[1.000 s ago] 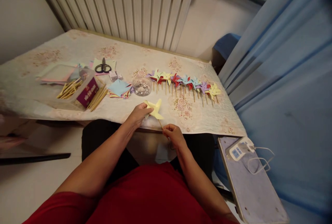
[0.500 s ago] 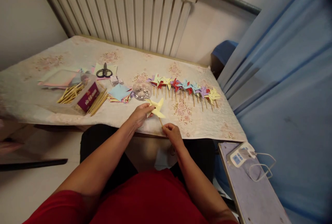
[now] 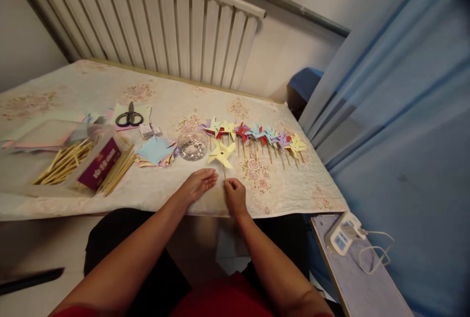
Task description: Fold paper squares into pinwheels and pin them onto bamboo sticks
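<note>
A pale yellow paper pinwheel (image 3: 222,153) stands up on a thin wooden stick, a pin at its centre. My right hand (image 3: 235,195) pinches the lower part of that stick. Just left of the stick, my left hand (image 3: 200,183) is held with fingers stretched out, holding nothing. Behind the pinwheel lies a row of finished pinwheels (image 3: 257,134) in red, blue, purple and yellow. A round clear dish (image 3: 192,146) of small shiny pins sits to its left. Beside the dish is a stack of coloured paper squares (image 3: 157,150).
A clear plastic box (image 3: 55,187) of wooden sticks (image 3: 68,160) stands on the left, with more sticks leaning along its side. Black-handled scissors (image 3: 129,117) lie on paper near small white boxes (image 3: 150,130). On a side bench at right rests a white power strip (image 3: 343,234) with a cable.
My left hand has let go of the pinwheel's paper blades and moved down beside the stick. The pinwheel now stands more upright in my right hand. The view has shifted.
</note>
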`<state>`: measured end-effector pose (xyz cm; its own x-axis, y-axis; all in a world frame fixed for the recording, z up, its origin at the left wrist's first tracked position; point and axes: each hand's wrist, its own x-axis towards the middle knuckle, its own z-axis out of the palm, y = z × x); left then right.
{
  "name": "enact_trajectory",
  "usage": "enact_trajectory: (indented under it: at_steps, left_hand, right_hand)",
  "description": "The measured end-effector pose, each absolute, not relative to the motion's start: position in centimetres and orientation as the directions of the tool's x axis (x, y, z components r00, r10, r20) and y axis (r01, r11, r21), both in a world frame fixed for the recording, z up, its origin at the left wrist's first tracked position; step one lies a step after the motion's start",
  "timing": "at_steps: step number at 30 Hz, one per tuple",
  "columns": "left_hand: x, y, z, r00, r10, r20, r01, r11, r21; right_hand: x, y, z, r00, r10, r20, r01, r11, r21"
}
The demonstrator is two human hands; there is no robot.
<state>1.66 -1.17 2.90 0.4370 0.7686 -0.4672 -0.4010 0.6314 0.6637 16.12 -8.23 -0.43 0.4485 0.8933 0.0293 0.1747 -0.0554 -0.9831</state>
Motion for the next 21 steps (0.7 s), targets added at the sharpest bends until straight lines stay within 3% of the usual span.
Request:
enact_trajectory:
  at_steps: [7,12,14,17,21]
  left_hand:
    - [2.0,-0.2,0.4,0.464,0.834,-0.299,-0.229,0.438,0.869]
    - [2.4,0.3,-0.8,0.327,0.945,0.01,0.002,-0.011,1.0]
    - [2.5,0.3,-0.8,0.301,0.935,0.189,0.101,-0.228,0.968]
    - [2.5,0.0,-0.4,0.388,0.83,0.401,0.227,-0.507,0.831]
    - [2.6,-0.3,0.1,0.491,0.711,0.504,0.354,-0.691,0.63]
  right_hand:
    - [15.3,-6.5,-1.2,0.523,0.845,0.114,0.239,-0.017,-0.971]
    - [15.1,-6.0,-1.4,0.544,0.828,0.136,0.28,-0.026,-0.96]
    - [15.1,-6.0,-1.4,0.541,0.829,0.142,0.285,-0.022,-0.958]
    - [15.0,-6.0,-1.6,0.523,0.84,0.143,0.288,-0.016,-0.957]
    - [15.1,-6.0,-2.0,0.513,0.843,0.16,0.311,-0.009,-0.95]
